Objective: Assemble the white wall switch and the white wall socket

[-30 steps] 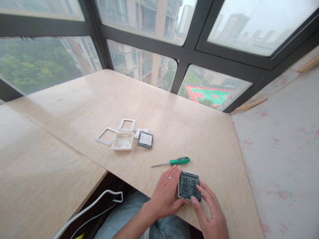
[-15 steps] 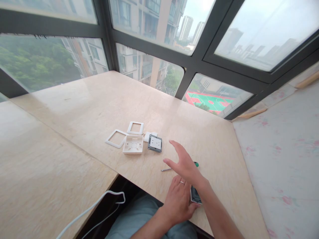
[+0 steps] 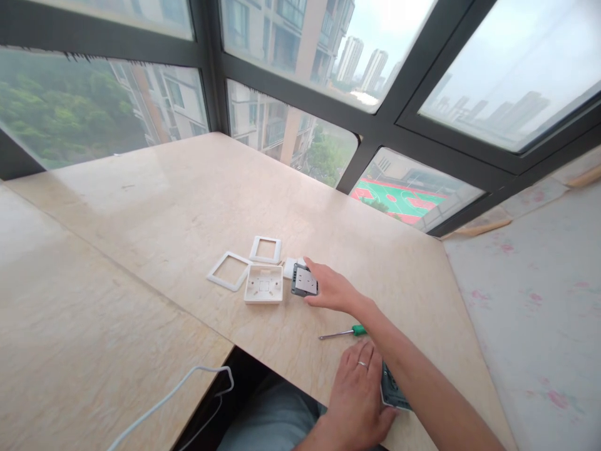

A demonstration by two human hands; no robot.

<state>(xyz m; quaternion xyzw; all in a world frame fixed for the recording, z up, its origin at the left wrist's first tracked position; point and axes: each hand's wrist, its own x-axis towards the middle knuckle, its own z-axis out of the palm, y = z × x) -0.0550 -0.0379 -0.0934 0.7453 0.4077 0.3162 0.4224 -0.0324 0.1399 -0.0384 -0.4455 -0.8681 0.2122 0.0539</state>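
- Step in hand, as judged: the right hand (image 3: 335, 288) takes hold of the socket insert (image 3: 305, 280) on the tabletop (image 3: 154, 219), just right of the white box (image 3: 263, 301).
- Right grip: fingers at far edge, thumb near the lower corner; cannot tell if closed firmly.
- Left hand (image 3: 354, 391) lies against the grey unit (image 3: 393, 388); its grip unclear, forearm partly covering the unit.
- Lifting the insert calls for an edge pinch, clear of the box.
- Insert: squarish, pale slotted face, dark grey surround.
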